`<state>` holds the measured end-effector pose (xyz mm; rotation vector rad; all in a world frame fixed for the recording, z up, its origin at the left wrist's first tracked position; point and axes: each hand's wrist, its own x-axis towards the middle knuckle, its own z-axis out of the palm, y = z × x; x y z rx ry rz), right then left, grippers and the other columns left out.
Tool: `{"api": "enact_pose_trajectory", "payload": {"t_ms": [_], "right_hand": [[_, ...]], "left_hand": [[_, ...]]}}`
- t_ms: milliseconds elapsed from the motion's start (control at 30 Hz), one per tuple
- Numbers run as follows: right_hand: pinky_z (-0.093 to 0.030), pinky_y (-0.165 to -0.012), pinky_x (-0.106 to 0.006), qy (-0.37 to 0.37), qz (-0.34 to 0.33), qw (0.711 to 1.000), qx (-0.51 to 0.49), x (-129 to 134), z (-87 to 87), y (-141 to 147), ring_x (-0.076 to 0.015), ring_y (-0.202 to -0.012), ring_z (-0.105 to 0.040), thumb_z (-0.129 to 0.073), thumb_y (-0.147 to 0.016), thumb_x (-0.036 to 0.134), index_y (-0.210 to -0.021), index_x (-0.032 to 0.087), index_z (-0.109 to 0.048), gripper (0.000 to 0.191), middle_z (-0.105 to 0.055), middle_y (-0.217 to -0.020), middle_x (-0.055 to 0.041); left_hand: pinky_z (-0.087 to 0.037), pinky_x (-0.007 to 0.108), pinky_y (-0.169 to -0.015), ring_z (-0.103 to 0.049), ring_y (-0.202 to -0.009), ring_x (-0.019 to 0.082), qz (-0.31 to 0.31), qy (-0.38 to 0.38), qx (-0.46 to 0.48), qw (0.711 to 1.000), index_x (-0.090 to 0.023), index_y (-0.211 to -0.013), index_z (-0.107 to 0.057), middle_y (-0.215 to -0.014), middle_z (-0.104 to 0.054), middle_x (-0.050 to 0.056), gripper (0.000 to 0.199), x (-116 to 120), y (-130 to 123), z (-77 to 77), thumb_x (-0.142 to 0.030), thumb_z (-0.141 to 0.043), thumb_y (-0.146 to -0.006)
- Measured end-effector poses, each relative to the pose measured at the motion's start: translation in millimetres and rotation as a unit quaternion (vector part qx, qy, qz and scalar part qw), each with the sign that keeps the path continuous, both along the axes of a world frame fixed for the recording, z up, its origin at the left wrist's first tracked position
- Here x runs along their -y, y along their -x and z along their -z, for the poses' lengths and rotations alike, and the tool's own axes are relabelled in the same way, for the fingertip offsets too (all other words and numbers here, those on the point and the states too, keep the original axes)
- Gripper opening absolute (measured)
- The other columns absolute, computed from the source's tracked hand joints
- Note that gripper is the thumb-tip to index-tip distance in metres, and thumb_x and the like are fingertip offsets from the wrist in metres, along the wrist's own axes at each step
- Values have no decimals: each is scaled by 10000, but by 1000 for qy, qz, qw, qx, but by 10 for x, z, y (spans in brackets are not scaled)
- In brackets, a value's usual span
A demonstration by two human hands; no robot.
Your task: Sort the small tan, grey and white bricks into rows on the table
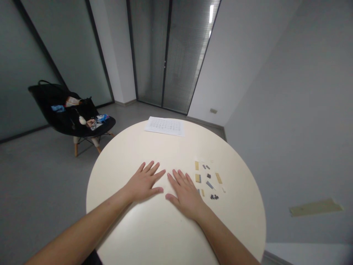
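My left hand (pixel 145 183) lies palm down on the round white table (pixel 154 232), fingers spread and nothing in them. Beside it, my right hand (pixel 185 193) rests flat too, its fingers stretched out and holding nothing. Just right of that hand is a loose group of small flat pieces. Among them are a tan piece with a grey edge (pixel 198 178), a grey-blue strip (pixel 210 184), a tan strip (pixel 218 178) and several small dark pieces (pixel 214 197). A few pale bits are too small to name. My right fingers partly cover a piece near them.
A printed sheet of paper (pixel 164 126) lies at the table's far edge. To the left stands a black chair (pixel 55 121) with a bag and other items on it. A wall (pixel 298 140) with a strip of tape (pixel 316 208) rises on the right.
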<state>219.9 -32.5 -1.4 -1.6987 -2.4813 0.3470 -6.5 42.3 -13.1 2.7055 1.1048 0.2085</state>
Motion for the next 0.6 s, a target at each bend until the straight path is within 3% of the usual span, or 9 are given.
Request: {"api": "enact_pose_trajectory", "payload": {"t_ms": [600], "right_hand": [[-54, -1181, -530, 1, -3, 1000, 13, -7, 21, 7, -276, -1477, -81, -271, -940, 635, -1519, 273, -254, 683, -145, -1601, -60]], "left_hand": [[-101, 583, -1143, -141, -1460, 358, 5, -8, -5, 1000, -358, -1497, -276, -1587, -205, 73, 730, -13, 1, 30, -722, -364, -870]]}}
